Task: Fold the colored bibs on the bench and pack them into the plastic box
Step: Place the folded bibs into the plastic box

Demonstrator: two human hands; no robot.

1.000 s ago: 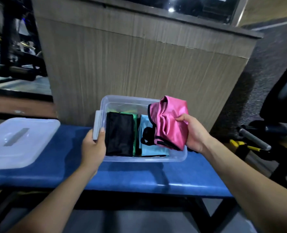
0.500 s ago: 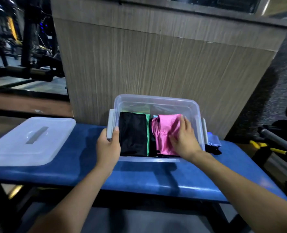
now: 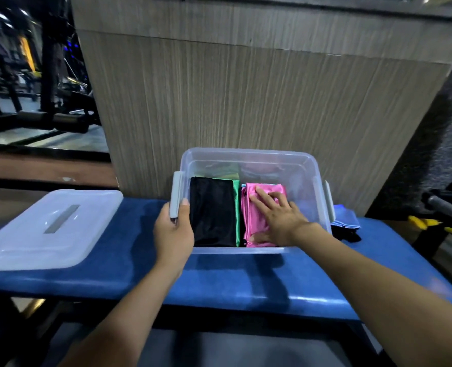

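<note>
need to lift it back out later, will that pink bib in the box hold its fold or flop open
The pink bib would probably flop: it looks thin and shiny, wrinkling under the right hand that presses it flat. The sheen suggests it is slippery. It looks light and may slide against the neighbouring green bib.

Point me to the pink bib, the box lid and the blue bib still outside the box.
pink bib (image 3: 254, 221): head view, bare fabric left of the pressing hand.
box lid (image 3: 34, 245): head view, flat top near its front edge.
blue bib (image 3: 345, 217): head view, folded upper face, right of the box.
</note>
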